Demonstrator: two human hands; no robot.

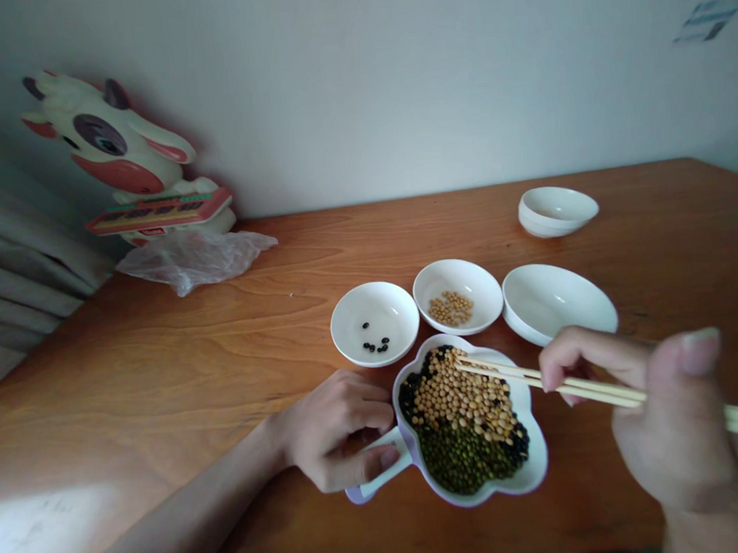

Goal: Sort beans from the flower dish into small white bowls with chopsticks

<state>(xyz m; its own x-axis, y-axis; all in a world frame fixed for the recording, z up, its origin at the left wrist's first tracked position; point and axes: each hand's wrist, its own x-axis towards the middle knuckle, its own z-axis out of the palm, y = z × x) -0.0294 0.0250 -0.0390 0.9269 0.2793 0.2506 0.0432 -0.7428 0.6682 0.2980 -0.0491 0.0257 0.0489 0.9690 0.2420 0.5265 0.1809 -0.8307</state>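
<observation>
Wooden table [183,358]: grained.
Left hand [342,428]: gripping dish handle [378,474].
Right hand [675,438]: holding chopsticks [612,395], seemingly touching soybeans [472,394].
Dish [536,465] between hands: most beans [468,460].
Bowls [348,320] beyond: few black beans [373,348], some soybeans.

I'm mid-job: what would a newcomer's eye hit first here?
First, the flower-shaped dish of mixed beans, front and centre, its handle in the left hand. Chopsticks in the right hand reach into it. Then the toy cow, far left.
</observation>
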